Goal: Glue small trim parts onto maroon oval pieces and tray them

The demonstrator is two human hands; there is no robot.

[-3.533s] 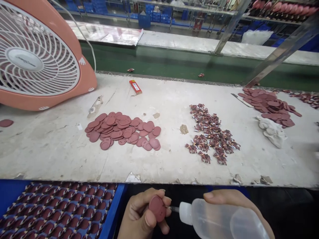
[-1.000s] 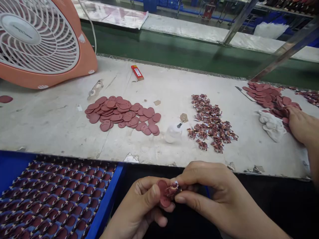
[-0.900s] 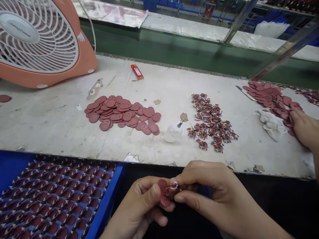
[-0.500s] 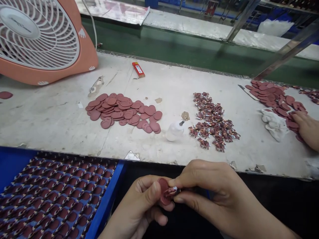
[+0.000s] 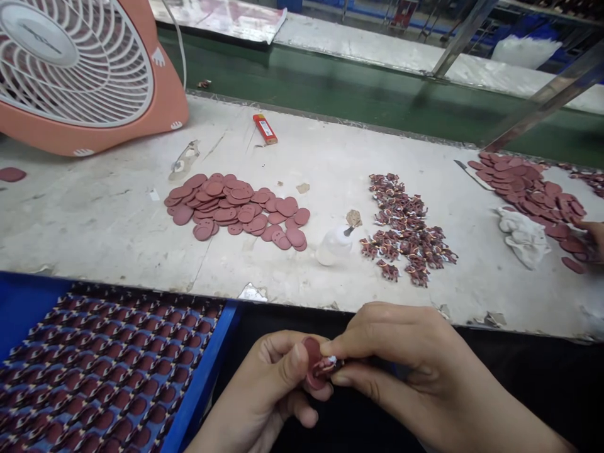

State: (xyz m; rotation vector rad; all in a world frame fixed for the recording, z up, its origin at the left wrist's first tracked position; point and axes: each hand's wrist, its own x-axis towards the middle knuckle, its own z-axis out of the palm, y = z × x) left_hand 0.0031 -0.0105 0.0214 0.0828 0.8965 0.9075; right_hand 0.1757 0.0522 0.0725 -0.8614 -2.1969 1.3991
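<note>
Open gap below bench edge (image 5: 292, 297), lower centre: left hand (image 5: 264, 399) pinches red disc (image 5: 312, 352), right hand (image 5: 406, 362) pinches small figure (image 5: 329, 365) against it

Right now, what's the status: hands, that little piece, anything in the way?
Left hand pinches red oval disc. Right hand presses small figure piece against it. Nothing blocks them; squeeze bottle lies on the bench, co-worker's hand at far right.

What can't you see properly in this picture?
Head view only.
Little figure: mostly covered by the right hand.
Red disc: partly behind the thumb of the left hand.
Another person's hand: cut off by the right edge.
Fan: cut off at top and left.
Lighter: print too small to read.
</note>
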